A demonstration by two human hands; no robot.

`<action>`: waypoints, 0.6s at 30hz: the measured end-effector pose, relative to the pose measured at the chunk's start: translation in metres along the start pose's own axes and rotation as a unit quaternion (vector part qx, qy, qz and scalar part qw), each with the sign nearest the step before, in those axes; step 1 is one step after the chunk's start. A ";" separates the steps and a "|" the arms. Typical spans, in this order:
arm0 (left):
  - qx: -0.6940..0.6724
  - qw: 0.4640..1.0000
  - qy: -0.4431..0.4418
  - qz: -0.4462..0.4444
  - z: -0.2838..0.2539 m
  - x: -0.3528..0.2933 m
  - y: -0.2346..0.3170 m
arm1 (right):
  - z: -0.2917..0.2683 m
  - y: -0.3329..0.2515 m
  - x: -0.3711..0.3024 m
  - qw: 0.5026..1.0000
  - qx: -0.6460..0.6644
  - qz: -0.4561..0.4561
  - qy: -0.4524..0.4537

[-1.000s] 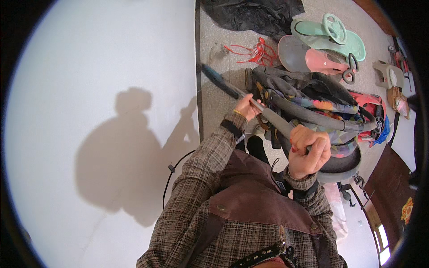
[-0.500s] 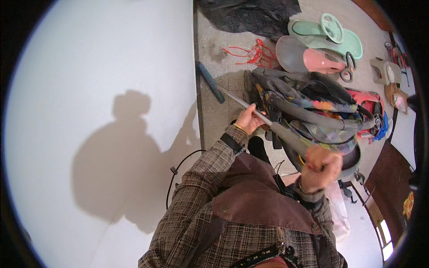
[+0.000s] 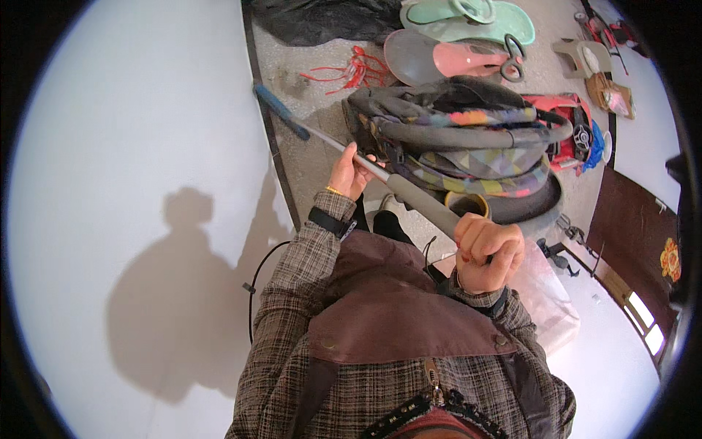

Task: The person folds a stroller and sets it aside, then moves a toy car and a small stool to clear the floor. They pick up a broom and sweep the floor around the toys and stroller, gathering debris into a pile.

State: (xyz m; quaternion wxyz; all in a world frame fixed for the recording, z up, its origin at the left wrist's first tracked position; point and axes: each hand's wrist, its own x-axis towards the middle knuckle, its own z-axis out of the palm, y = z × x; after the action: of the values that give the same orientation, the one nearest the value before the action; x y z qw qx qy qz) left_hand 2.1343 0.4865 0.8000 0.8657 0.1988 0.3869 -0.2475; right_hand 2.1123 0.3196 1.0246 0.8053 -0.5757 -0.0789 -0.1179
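Observation:
Slanting across the view is a long-handled broom, with a narrow blue head down on the floor beside the white wall. My left hand is wrapped round its metal pole, partway along. Higher up, a grey foam grip covers the handle, and my right hand closes in a fist around its end. Just beyond the handle lies a bulky folded piece of patterned fabric with grey padded bars, perhaps a stroller.
Red cords lie near a black sheet. Behind the fabric are a pink-and-grey plastic piece and a mint-green one. A red object, a small stool and a brown box stand to the right.
My right hand, blurred and apart from the handle's end before, is now closed on the foam grip. The view has shifted, moving everything left and up in the picture.

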 end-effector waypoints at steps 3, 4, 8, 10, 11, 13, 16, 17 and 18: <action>-0.036 0.999 0.027 -0.014 -0.019 -0.008 -0.030 | -0.010 0.003 -0.023 0.999 0.004 0.031 0.012; -0.019 0.997 0.070 -0.025 -0.027 -0.006 -0.039 | -0.013 0.009 -0.032 0.999 0.018 0.050 0.002; -0.001 0.996 0.094 0.000 -0.051 0.011 -0.060 | -0.028 0.023 -0.069 0.993 -0.040 0.081 -0.070; 0.016 0.996 0.082 0.036 -0.055 0.017 -0.067 | -0.039 0.022 -0.087 0.985 -0.101 0.088 -0.107; 0.022 0.996 0.072 0.042 -0.055 0.018 -0.068 | -0.045 0.022 -0.094 0.987 -0.092 0.057 -0.118; 0.002 0.995 0.080 0.061 -0.054 0.011 -0.081 | -0.058 0.014 -0.110 0.991 -0.065 0.028 -0.115; -0.012 0.994 0.075 0.084 -0.054 -0.017 -0.114 | -0.083 -0.007 -0.132 0.997 0.000 0.009 -0.076; -0.016 0.993 0.077 0.086 -0.054 -0.026 -0.130 | -0.094 -0.018 -0.137 0.997 0.016 0.014 -0.074; -0.023 0.993 0.053 0.099 -0.055 -0.035 -0.145 | -0.105 -0.030 -0.144 0.997 0.028 0.020 -0.074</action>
State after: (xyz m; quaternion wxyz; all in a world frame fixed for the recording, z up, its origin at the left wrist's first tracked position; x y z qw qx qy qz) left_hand 1.9981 0.4095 0.7708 0.8687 0.2293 0.4161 -0.1405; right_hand 1.9649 0.2254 0.9798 0.8153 -0.5614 -0.1301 -0.0568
